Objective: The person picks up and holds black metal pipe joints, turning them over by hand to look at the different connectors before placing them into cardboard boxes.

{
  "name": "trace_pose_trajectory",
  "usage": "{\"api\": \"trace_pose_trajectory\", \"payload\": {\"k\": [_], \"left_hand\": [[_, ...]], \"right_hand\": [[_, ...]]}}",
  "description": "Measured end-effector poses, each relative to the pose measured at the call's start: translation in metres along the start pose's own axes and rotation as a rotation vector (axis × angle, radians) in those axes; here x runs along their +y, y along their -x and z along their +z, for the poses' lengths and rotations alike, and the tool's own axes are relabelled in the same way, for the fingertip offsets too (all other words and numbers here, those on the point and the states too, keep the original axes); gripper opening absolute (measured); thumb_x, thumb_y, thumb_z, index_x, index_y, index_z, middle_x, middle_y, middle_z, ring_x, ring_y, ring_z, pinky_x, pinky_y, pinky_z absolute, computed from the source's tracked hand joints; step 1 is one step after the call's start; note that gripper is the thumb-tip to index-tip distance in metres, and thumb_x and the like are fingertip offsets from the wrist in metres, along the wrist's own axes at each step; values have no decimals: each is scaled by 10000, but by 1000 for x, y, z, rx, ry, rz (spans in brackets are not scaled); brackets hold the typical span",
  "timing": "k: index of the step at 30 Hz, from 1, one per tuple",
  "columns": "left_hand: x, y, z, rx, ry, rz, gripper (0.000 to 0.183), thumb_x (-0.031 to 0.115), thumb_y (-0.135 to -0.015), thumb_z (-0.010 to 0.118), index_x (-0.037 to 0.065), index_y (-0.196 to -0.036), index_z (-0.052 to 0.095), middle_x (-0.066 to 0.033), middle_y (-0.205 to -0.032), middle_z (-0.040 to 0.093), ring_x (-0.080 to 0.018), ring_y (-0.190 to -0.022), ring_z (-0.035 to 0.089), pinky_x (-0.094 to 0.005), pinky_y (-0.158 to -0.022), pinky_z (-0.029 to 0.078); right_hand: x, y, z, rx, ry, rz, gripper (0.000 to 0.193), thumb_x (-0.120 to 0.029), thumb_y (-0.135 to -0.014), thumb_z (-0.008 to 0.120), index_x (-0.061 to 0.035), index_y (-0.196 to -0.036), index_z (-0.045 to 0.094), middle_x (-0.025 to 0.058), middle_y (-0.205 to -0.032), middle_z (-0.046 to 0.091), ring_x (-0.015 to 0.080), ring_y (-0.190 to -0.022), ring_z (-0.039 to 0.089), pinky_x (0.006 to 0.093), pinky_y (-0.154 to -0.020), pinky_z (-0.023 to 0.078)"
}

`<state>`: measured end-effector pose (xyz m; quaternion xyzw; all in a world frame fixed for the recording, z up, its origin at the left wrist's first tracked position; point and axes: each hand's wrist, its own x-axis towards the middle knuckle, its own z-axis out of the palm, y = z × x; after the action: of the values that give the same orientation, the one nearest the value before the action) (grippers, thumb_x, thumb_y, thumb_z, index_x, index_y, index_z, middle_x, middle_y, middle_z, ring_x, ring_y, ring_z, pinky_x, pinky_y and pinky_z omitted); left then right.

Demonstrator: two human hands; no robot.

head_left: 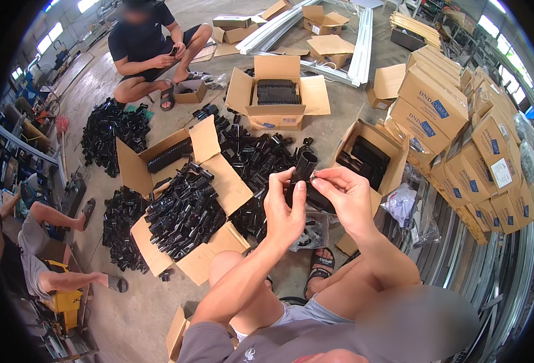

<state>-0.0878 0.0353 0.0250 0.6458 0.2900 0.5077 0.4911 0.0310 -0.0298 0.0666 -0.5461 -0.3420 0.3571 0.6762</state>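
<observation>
My left hand (285,212) is closed around a black tubular part (304,166), held up in front of me with its hollow end upward. My right hand (347,196) is pinched against the right side of this part. Something small and pale shows between those fingertips, too small to name. Just behind my hands lies a heap of similar black parts (252,151) on the floor. An open carton (394,163) with black parts inside stands beyond my right hand. To the left, more black parts (185,212) spill over the flaps of another open carton (135,163).
Ahead stands an open carton (276,118) with neatly stacked black pieces. A co-worker (143,48) sits at the far left, holding a black part; another person (43,242) sits at the left edge. Stacked cartons (430,100) and long metal profiles (460,266) line the right.
</observation>
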Motion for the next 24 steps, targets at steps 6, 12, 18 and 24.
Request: {"api": "trace_pose_trajectory", "payload": {"k": [6, 12, 18, 24], "left_hand": [[-7, -1, 10, 21, -17, -6, 283, 145, -962, 592, -30, -1174, 524, -135, -917, 626, -208, -797, 611, -344, -733, 499], [2, 0, 10, 2, -113, 62, 260, 89, -955, 568, -24, -1184, 522, -131, -926, 627, -181, -810, 604, -327, -731, 504], [1, 7, 3, 22, -116, 102, 294, 95, -928, 618, -25, -1184, 535, -177, -989, 629, -264, -869, 650, -345, -790, 510], [1, 5, 8, 22, -141, 151, 295, 82, -924, 613, -41, -1182, 537, -188, -1015, 635, -278, -919, 660, -360, -815, 516]], "right_hand": [[12, -2, 1, 58, -46, -37, 133, -2, -873, 710, 51, -995, 703, 91, -948, 721, 106, -860, 668, 221, -775, 531], [11, 4, -2, 155, 144, -12, 150, -14, -858, 718, 59, -988, 701, 89, -928, 707, 127, -845, 657, 250, -782, 529], [18, 11, 1, 140, 137, -30, 152, -33, -894, 700, 73, -1001, 682, 63, -919, 689, 96, -822, 643, 216, -755, 511], [22, 11, -2, 157, 89, -96, 131, -37, -903, 690, 58, -993, 680, 53, -907, 686, 86, -813, 632, 214, -745, 506]]}}
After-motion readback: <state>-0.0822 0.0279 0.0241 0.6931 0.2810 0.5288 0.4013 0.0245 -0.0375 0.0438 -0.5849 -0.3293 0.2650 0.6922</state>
